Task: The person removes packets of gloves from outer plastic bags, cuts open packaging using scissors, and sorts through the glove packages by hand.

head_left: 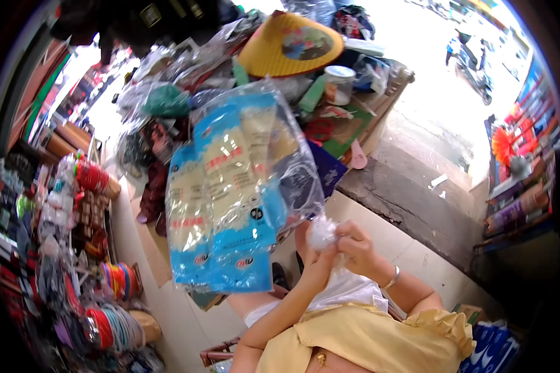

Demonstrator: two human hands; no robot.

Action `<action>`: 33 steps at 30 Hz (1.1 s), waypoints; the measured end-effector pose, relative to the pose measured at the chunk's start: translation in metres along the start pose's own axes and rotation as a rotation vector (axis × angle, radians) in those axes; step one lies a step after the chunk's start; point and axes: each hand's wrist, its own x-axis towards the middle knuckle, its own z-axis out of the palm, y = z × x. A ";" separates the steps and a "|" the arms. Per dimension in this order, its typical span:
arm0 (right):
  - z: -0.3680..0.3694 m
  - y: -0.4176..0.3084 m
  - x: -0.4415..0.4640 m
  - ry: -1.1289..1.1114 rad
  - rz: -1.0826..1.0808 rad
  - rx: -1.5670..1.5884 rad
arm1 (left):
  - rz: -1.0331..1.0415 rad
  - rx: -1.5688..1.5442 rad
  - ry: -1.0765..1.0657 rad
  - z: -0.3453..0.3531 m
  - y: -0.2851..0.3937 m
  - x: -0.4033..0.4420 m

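My left hand [317, 264] is closed around a bunched-up ball of clear plastic [322, 232] above my lap. At its right side, my right hand [356, 247] has its fingers pinched on the same plastic. A bracelet is on the right wrist. Just left of the hands, blue and cream printed packets [230, 186] lie inside a large clear bag on the heaped table. The bunched plastic is close to this bag's right lower corner; whether they are joined is hard to tell.
A yellow conical hat [289, 46] and a white-lidded tub [339, 85] stand on the pile behind. Shelves of goods with cord spools [115, 329] line the left. A step [404, 186] leads outside, where a scooter [476, 71] stands.
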 end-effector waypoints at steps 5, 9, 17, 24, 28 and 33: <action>0.006 -0.016 0.013 0.056 -0.048 -0.057 | 0.150 -0.068 0.132 -0.015 0.006 0.008; 0.000 -0.026 0.013 0.139 -0.018 -0.260 | -0.054 -0.368 0.097 0.012 0.041 0.016; -0.005 0.015 0.029 0.357 -0.182 0.075 | 0.437 -0.072 -0.574 0.037 -0.016 0.060; -0.038 0.033 0.033 0.511 -0.067 0.318 | 0.181 0.110 -0.186 0.059 -0.007 0.042; -0.045 0.052 0.029 0.616 0.164 0.510 | 0.172 0.406 -0.146 0.075 -0.011 0.048; -0.075 0.062 0.020 0.546 -0.074 0.103 | 0.275 0.528 -0.097 0.065 0.004 0.067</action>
